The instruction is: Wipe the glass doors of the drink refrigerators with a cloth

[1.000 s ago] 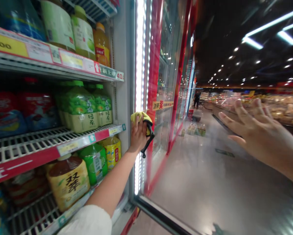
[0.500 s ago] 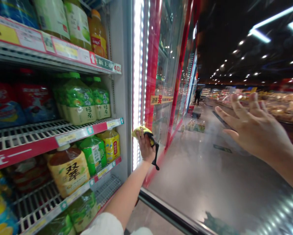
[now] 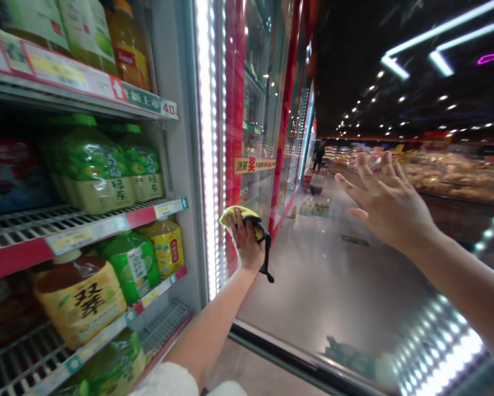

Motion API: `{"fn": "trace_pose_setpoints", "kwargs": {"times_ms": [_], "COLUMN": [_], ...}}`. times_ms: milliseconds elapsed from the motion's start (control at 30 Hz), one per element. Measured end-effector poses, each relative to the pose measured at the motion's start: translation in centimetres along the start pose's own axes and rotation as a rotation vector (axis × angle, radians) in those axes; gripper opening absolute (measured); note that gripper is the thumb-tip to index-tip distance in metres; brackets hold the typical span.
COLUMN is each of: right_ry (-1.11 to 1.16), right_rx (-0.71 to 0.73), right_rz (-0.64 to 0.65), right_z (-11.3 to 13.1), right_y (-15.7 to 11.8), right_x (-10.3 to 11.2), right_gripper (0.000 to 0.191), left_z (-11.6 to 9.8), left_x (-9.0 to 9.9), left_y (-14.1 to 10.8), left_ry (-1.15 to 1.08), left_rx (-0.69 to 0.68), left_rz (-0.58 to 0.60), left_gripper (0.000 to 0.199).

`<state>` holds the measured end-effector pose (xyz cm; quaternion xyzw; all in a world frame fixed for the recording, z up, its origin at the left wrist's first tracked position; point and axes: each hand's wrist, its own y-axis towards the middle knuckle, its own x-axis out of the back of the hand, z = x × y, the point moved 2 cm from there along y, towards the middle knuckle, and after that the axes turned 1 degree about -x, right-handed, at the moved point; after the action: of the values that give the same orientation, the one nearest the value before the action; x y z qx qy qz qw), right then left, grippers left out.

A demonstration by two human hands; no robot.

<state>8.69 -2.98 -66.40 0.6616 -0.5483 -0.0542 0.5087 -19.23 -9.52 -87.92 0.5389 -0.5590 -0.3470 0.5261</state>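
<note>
My left hand is closed on a yellow cloth with black trim. A black strap hangs from the cloth beside my wrist. The cloth lies against or very close to a clear glass pane, just right of the cooler's bright light strip. On the right, my right hand is raised with its fingers spread and nothing in it. Its palm faces the same pane; whether it touches the glass I cannot tell.
To the left, cooler shelves carry several drink bottles. The pane's dark lower frame crosses the bottom. Beyond the glass are red-framed cooler doors, a shiny floor and a distant person.
The view has turned a little to the right, so shelves and light strip sit further left. My right hand appears further left in the picture. My left hand keeps its hold on the cloth.
</note>
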Motion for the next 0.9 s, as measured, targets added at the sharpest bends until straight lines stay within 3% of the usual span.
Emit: {"fn": "trace_pose_setpoints", "kwargs": {"times_ms": [33,100,200,267,333,467,500,567,667,767,833,900], "right_ry": [0.012,0.030,0.036,0.030,0.018,0.023,0.035,0.056,0.046,-0.004,-0.030,-0.041], "right_rx": [-0.007,0.000,0.060,0.090,0.074,0.005,-0.005,-0.011,0.038,0.085,0.071,0.044], "right_rz": [0.008,0.027,0.065,0.092,0.101,0.085,0.078,0.054,0.050,0.087,0.085,0.066], "right_z": [-0.1,-0.5,-1.8,-3.0,-4.1,-5.0,-4.9,-4.8,-5.2,-7.0,-8.7,-10.0], "right_y": [0.1,0.2,-0.8,-2.3,-4.0,-6.4,-6.6,-6.8,-7.6,-9.5,-10.9,-12.0], "right_x": [0.0,0.1,0.4,0.5,0.3,-0.7,-1.0,-1.4,-1.5,-1.3,-1.2,-1.3], "right_gripper": [0.074,0.073,0.064,0.058,0.057,0.060,0.062,0.064,0.062,0.056,0.054,0.053], "left_z": [-1.6,-4.1,-4.7,-3.9,-3.9,-8.0,-9.4,-11.7,-11.8,-10.2,-10.5,-12.6], "left_x": [-0.5,-1.0,-0.5,-0.1,-0.2,-1.6,-2.1,-2.7,-2.5,-2.0,-2.2,-2.9], "left_y": [-0.6,-3.0,-5.8,-5.1,-2.5,2.0,1.9,0.3,-3.5,-4.4,-2.6,0.3], "left_ry": [-0.007,-0.035,-0.099,-0.113,-0.093,-0.041,-0.056,-0.115,-0.193,-0.214,-0.211,-0.195], "left_rx": [-0.079,-0.371,-0.649,-0.666,-0.581,-0.249,-0.272,-0.465,-0.735,-0.765,-0.719,-0.627], "left_rz": [0.054,0.177,0.250,0.240,0.205,0.139,0.156,0.214,0.281,0.289,0.273,0.243], "left_gripper": [0.062,0.050,0.028,0.022,0.024,0.044,0.045,0.039,0.033,0.031,0.030,0.037]}}
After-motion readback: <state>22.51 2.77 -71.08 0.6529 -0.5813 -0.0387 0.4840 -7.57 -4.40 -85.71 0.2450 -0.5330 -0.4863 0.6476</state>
